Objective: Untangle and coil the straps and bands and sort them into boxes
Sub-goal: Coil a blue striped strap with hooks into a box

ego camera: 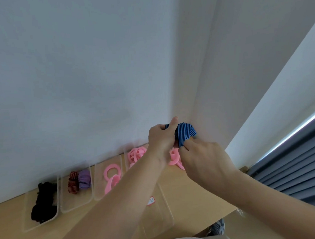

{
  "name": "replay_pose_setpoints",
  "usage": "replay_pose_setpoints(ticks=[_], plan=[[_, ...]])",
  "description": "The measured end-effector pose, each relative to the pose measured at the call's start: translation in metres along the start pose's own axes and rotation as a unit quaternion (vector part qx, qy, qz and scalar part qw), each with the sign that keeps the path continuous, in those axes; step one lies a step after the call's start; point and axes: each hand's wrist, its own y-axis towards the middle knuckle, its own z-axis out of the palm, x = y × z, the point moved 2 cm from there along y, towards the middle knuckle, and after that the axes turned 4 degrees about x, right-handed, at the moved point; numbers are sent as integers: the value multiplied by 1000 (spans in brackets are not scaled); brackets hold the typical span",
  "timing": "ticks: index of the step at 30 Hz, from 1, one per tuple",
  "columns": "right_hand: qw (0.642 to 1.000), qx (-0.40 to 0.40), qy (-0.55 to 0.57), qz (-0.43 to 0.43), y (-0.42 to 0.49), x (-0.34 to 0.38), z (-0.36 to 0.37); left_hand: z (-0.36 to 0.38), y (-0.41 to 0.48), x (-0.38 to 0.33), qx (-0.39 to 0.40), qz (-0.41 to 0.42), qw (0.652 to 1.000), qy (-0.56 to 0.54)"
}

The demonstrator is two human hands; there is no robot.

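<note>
Head view: the left hand (160,137) and right hand (207,157) both pinch a blue-and-black striped elastic band (185,133), bunched and held up above the light wooden table (190,187), over the row's right end. Sorting looks well along. One clear plastic box (27,206) holds black straps (43,202), the next a red-striped band (73,181) and a purple band (84,180), and two more hold pink rubber rings (111,174). Loose pink rings (174,158) lie behind the hands, unsorted. A nearer clear box (164,216) carries a red-edged sticker (150,201), its writing too blurred to read.
</note>
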Motion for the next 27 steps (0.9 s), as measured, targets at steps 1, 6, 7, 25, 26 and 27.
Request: replay_pose_setpoints(ticks=[1,6,7,25,26,27], plan=[[1000,-16,7,12,-1,0,4,0,0,-4,2,-11,1000,-24],[984,-104,110,93,-9,-1,17,-1,-6,-22,1,-9,999,-38],[980,-93,144,103,-9,-1,19,-2,-8,-24,3,-4,999,-41],[140,103,914,367,14,13,-1,11,-36,-39,-11,233,972,-33],[106,77,922,364,19,9,-1,12,-38,-38,-11,246,969,-22],[79,49,927,363,23,4,0,14,-41,-36,-11,255,967,-18]])
